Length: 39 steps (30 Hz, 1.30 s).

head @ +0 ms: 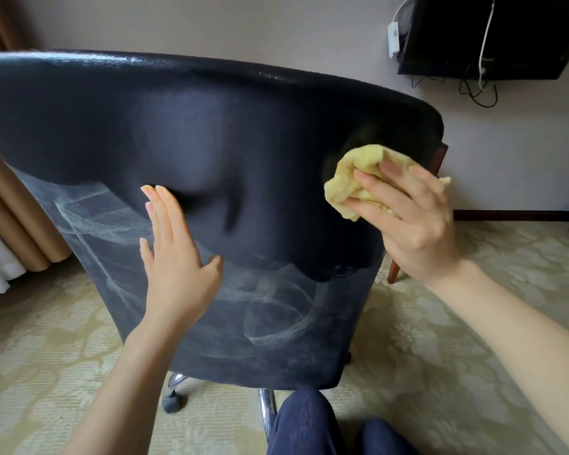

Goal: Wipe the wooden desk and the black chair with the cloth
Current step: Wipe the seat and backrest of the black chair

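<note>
The black chair (211,152) fills the middle of the head view, its back turned toward me, with pale dusty swirl marks across the lower part. My left hand (174,254) lies flat against the chair back, fingers straight. My right hand (408,218) grips a bunched yellow cloth (358,178) and presses it against the right edge of the chair back. The wooden desk shows only as a dark red-brown leg (395,269) behind the chair's right side.
A patterned beige carpet (457,323) covers the floor. Tan curtains (10,205) hang at the left. A dark wall-mounted screen (493,34) with dangling cables sits at the upper right. The chair's chrome base and a caster (173,399) stand below. My knees (309,425) are at the bottom.
</note>
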Each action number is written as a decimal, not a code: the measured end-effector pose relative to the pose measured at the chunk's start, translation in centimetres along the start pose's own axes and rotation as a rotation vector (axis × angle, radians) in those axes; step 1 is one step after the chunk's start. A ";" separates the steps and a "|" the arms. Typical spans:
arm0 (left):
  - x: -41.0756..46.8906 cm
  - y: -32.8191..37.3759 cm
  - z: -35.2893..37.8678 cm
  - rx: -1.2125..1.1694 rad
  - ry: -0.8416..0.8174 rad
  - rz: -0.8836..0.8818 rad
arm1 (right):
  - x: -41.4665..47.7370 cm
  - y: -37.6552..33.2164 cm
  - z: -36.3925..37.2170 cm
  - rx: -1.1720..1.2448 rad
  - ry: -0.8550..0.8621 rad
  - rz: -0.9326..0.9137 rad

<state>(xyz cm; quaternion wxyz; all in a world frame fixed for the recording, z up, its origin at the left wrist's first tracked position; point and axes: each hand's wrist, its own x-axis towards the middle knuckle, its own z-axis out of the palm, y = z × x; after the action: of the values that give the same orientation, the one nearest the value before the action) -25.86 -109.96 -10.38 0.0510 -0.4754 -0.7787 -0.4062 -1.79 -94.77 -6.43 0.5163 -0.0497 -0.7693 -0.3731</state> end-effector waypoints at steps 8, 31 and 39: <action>-0.7 0.7 -0.1 -0.012 -0.049 0.035 | -7.3 -2.6 1.6 0.065 -0.145 0.083; -3.5 1.3 -2.7 -0.254 -0.124 0.168 | 9.5 -10.3 7.0 0.037 0.001 0.240; -2.7 -3.7 -4.2 -0.256 0.113 -0.083 | 5.5 -15.6 11.5 0.048 -0.181 -0.068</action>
<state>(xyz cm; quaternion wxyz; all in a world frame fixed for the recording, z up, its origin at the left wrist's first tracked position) -28.61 -115.54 -11.02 0.0170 -0.4218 -0.7355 -0.5299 -20.27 -100.43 -12.21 0.4327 -0.0449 -0.8228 -0.3658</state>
